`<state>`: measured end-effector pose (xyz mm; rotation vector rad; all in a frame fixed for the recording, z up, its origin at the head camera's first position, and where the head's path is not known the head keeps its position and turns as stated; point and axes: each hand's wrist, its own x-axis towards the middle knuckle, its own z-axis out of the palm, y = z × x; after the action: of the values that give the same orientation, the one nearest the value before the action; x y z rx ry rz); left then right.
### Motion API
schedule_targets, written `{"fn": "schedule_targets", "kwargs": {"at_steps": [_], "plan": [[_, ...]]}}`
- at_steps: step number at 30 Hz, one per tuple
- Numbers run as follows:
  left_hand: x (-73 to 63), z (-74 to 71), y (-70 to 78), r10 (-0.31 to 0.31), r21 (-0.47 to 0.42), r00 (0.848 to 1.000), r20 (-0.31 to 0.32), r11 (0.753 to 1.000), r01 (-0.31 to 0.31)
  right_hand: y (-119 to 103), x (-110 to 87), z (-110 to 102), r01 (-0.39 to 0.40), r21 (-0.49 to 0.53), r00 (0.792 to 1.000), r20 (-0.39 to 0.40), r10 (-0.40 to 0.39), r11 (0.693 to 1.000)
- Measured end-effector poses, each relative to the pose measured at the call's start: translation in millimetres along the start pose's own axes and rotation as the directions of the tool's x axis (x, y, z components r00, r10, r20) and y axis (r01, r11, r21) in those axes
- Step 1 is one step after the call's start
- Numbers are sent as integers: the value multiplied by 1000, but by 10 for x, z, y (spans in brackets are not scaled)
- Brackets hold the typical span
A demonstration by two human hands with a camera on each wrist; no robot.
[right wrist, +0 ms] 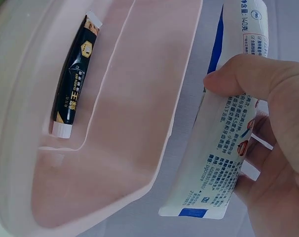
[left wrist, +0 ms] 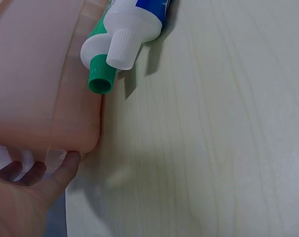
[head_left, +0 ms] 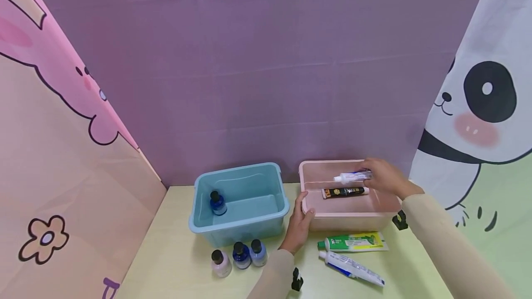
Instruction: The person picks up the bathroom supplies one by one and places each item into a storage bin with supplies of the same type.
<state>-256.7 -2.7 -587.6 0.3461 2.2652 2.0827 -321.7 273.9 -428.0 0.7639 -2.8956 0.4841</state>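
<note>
Here over the pink rectangular plastic bin (head_left: 349, 222) on the right, gripping a white soft tube with blue markings (head_left: 347, 177) in the right hand (head_left: 384, 179), thumb on one face, fingers behind, cap pointing left. Held above the bin's interior, not yet let go! Just nearer, on the bin floor, a slim black tube with a white cap (head_left: 342, 192). Clasping the bin's near-left corner with the left hand (head_left: 297, 227), fingers at the left rim, thumb on the near wall. Careful now: likely to bend under a hard squeeze, that soft tube, and apt to drop skewed across the black one if loosened too soon. Could snag the right rim too, if swung wide. Watch the left: with too strong a pull, might tip the bin or drag it nearer, straight into the green-and-yellow tube with a green cap (head_left: 353, 242), then perhaps the white-and-blue tube (head_left: 353, 269), nearer on the table (head_left: 166, 243). Worth minding the left sleeve (head_left: 270, 273) as well: close to three upright dark-capped bottles, pale pink (head_left: 221, 264), dark blue (head_left: 241, 256) and light blue (head_left: 258, 254), easily toppled by a leftward sweep. And farther left, the light blue plastic bin (head_left: 245, 230), with a dark blue glossy bottle (head_left: 218, 203) inside, at risk only from a bumped wall.
</note>
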Motion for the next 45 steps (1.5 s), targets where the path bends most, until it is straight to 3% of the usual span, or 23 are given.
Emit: {"fn": "schedule_targets", "kwargs": {"at_steps": [12,19,27,36,45], "plan": [[9,13,-11,-1,-7,1000,7,1000,1,-1,99,33,-66,26,995,73,64,997],[6,-15,5,3,-4,1000,-3,1000,-3,-8,185,15,-52,35,993,107,48,998],[0,-9,-3,-6,-4,1000,-3,1000,6,23,286,29,-90,48,979,187,79,995],[11,12,14,-21,7,1000,-1,1000,21,55,379,61,-18,39,977,212,10,999],[-3,7,7,-28,1,1000,0,1000,28,-47,432,128,-87,-5,958,274,85,996]]}}
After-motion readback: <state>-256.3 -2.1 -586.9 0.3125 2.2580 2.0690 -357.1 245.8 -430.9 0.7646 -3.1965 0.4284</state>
